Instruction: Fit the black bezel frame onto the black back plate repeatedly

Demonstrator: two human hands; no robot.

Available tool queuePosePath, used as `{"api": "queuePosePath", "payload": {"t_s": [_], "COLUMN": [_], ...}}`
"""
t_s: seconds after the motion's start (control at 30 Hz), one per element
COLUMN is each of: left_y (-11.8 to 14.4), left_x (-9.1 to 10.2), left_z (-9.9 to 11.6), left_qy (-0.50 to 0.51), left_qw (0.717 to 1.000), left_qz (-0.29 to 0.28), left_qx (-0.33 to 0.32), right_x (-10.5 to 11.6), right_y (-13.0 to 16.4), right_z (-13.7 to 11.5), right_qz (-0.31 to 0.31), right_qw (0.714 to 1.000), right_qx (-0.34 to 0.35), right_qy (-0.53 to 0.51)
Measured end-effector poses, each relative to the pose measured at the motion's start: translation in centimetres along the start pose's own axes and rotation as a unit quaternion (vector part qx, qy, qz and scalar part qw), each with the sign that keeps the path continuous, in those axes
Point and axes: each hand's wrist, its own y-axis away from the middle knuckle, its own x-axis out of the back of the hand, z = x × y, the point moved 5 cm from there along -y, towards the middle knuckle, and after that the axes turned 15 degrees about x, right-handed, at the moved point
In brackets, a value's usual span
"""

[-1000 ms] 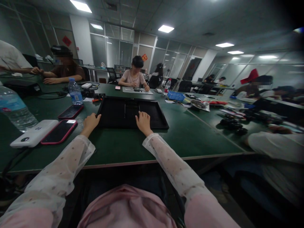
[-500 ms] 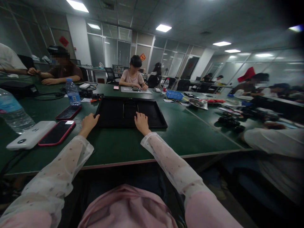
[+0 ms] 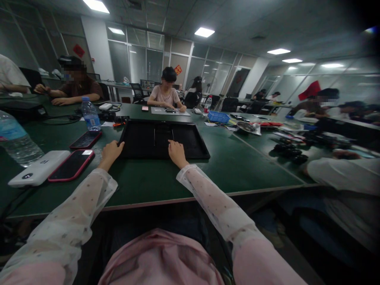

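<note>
While both arms reach forward over the green desk, the left hand rests at the near left corner of the black tray, fingers curled loosely against its rim; whether it truly grips the rim or only touches it, I cannot tell. Right hand lies flat and relaxed, palm down, on the tray's near edge about midway along, fingertips reaching onto the tray floor, nothing held. Tray sits square on the desk, well in from the near edge and toward the middle. Its interior appears dark and bare apart from two thin light lines near the centre (too small to identify). Judged progress: the tray is placed and steadied, but nothing shows as loaded into it or taken out of it, so whatever handling it calls for looks barely begun. Toward the left edge of the desk: a red-cased phone just beside a white power bank, a second phone farther back, a small water bottle behind that, and a larger bottle at the far left. Other people sit working along the far edge and to the right; a blue basket stands near the far edge.
</note>
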Motion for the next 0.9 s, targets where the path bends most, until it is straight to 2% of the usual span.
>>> {"api": "queuePosePath", "payload": {"t_s": [0.23, 0.5, 0.9], "left_y": [0.73, 0.37, 0.29], "left_x": [0.67, 0.23, 0.51], "left_z": [0.24, 0.22, 0.51], "left_qy": [0.0, 0.005, -0.021], "left_qw": [1.0, 1.0, 1.0], "left_qz": [-0.006, -0.007, -0.003], "left_qx": [-0.003, 0.0, -0.015], "right_x": [0.21, 0.33, 0.13], "right_y": [-0.14, -0.19, -0.29], "right_z": [-0.31, -0.29, -0.02], "right_qz": [-0.005, -0.043, -0.039], "right_qw": [1.0, 0.999, 0.998], "right_qx": [-0.022, -0.021, -0.024], "right_qy": [-0.005, -0.001, -0.041]}}
